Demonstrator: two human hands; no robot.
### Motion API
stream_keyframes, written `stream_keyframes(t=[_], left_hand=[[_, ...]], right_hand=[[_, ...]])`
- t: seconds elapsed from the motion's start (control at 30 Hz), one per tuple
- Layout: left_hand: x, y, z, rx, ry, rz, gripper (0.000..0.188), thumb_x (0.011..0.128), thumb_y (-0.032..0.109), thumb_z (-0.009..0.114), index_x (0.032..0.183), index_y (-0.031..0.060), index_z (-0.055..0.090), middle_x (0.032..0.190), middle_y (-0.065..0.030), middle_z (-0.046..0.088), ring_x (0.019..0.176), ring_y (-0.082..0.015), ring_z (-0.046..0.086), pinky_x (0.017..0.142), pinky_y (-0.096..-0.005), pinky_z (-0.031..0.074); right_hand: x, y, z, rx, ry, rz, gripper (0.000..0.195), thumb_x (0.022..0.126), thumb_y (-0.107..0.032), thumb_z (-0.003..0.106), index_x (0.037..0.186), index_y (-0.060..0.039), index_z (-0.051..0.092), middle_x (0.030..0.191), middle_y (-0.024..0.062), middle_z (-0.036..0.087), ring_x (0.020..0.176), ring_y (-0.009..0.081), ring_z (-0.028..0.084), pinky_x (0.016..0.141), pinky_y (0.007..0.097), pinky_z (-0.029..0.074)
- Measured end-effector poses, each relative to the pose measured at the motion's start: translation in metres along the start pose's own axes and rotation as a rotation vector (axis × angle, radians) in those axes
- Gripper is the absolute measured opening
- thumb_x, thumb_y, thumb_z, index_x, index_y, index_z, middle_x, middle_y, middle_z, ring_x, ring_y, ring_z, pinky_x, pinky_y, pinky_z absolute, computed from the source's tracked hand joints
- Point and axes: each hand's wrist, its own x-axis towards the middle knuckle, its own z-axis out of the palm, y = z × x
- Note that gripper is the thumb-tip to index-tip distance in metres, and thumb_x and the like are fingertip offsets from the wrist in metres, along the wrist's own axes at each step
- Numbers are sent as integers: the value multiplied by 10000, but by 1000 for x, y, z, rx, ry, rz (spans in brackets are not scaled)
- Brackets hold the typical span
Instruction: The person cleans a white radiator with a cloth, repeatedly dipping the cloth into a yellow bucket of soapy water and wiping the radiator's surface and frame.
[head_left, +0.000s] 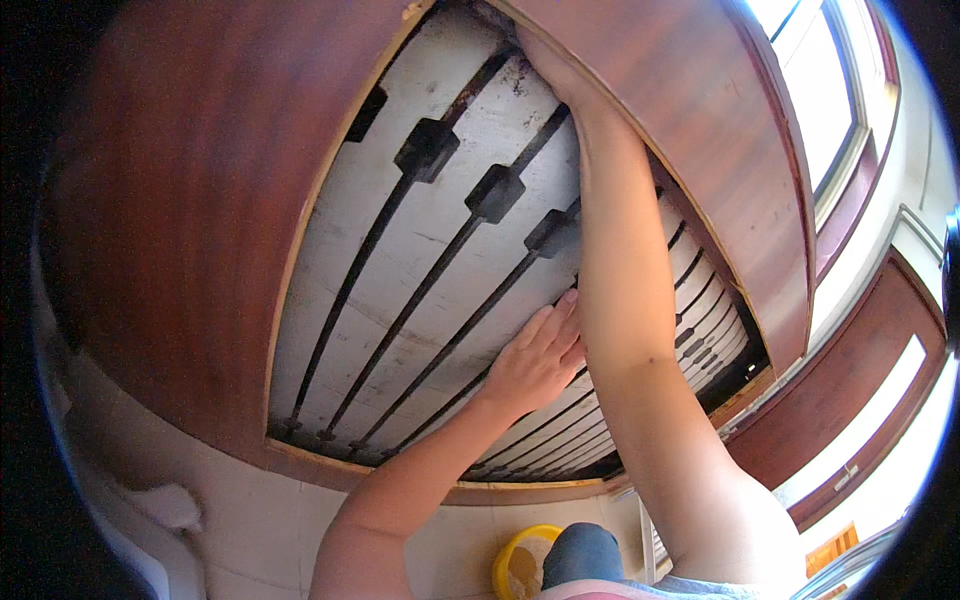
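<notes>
A white cast radiator (420, 300) with dark gaps between its sections shows through an opening in a brown wooden enclosure (187, 187). My left hand (532, 360) lies against the radiator's front with its fingers together and extended, its fingertips near my right forearm. My right arm reaches up across the opening, and its wrist passes behind the upper wooden panel (697, 112). The fingers of my right hand are hidden there, so what they touch or hold cannot be seen. Dark stains mark the radiator near that wrist.
Below the enclosure, a yellow bucket (510, 562) stands on the light tiled floor (255, 525), beside my knee. A window (817, 90) is at the upper right, and a brown door with a pale panel (847, 390) is at the right. A pale object (169, 506) lies at the lower left.
</notes>
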Motion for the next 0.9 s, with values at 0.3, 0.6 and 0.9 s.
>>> stream_keyframes(t=[0.3, 0.6, 0.9], left_hand=[[3, 13, 3, -27, 13, -2, 476, 911, 225, 545, 1338, 31, 463, 1466, -184, 376, 1388, -332, 337, 1136, -436, 268], [13, 19, -25, 31, 19, -1, 395, 885, 204, 529, 1242, 34, 545, 1387, -168, 471, 1359, -313, 380, 1129, -406, 289], [5, 18, -9, -30, -13, 9, 461, 804, 248, 674, 1195, 39, 543, 1287, -183, 482, 1179, -386, 473, 1031, -509, 383]], right_hand=[[-16, 0, -8, 34, 61, -77, 397, 958, -290, 540, 1250, -22, 564, 1196, 257, 598, 1120, 425, 556, 967, 470, 422], [-38, -62, -36, -95, -61, -344, 433, 931, -241, 573, 1296, -15, 513, 1225, 274, 564, 1123, 461, 526, 970, 501, 413], [-87, -69, -34, 122, -15, -492, 264, 852, -73, 568, 1072, 73, 564, 1118, 264, 581, 1058, 436, 541, 937, 493, 440]])
